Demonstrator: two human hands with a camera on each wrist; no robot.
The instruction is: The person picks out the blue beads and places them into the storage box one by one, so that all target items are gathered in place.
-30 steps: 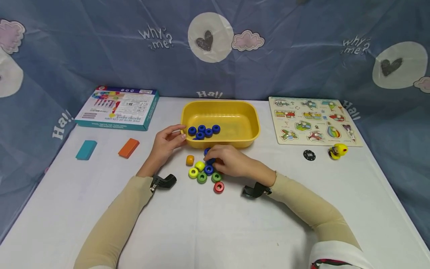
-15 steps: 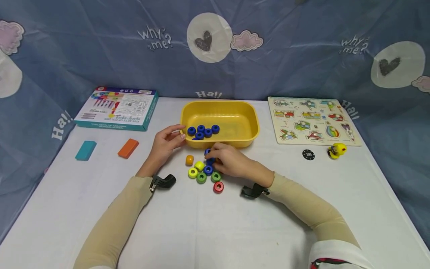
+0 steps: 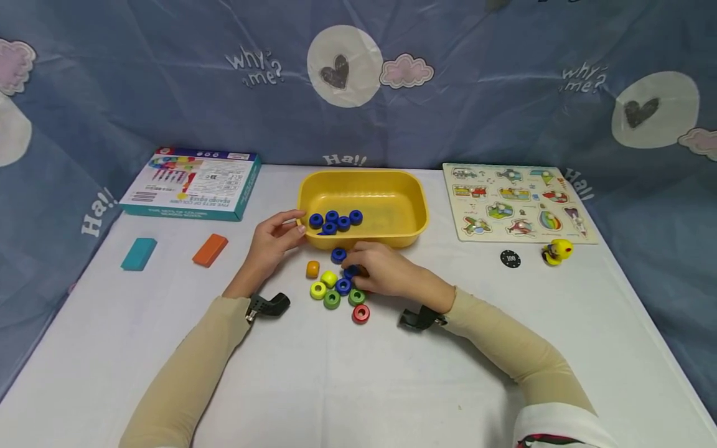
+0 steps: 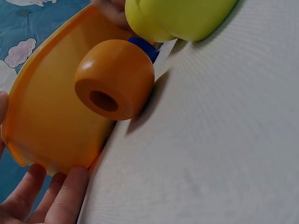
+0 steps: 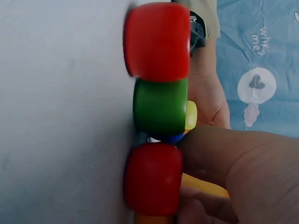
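My left hand [image 3: 273, 241] holds the left front corner of a yellow plastic basin [image 3: 414, 233]. In the left wrist view its fingers [image 4: 67, 198] lie against the basin's end. Inside, several blue ring beads [image 3: 355, 217] sit towards the left. In front of the basin my right hand [image 3: 383, 269] reaches into a loose group of beads, fingertips round a blue bead [image 3: 350, 272] partly hidden by them. About it lie another blue bead [image 3: 338, 255], an orange bead [image 3: 312, 269], yellow beads [image 3: 318, 290], green beads [image 3: 332, 300] and a red bead [image 3: 361, 313]. The right wrist view shows another red bead [image 5: 154, 179] beside my hand.
A teal box [image 3: 190, 183] lies at the back left, with a teal block [image 3: 139, 254] and an orange block [image 3: 210, 250] before it. To the right are a wooden picture puzzle [image 3: 518, 202], a black chip [image 3: 510, 259] and a yellow duck figure [image 3: 557, 251].
My right fingers have shifted slightly at the bead group, and the blue bead nearest the basin now shows fully, a little further left. My left hand stays at the basin corner.
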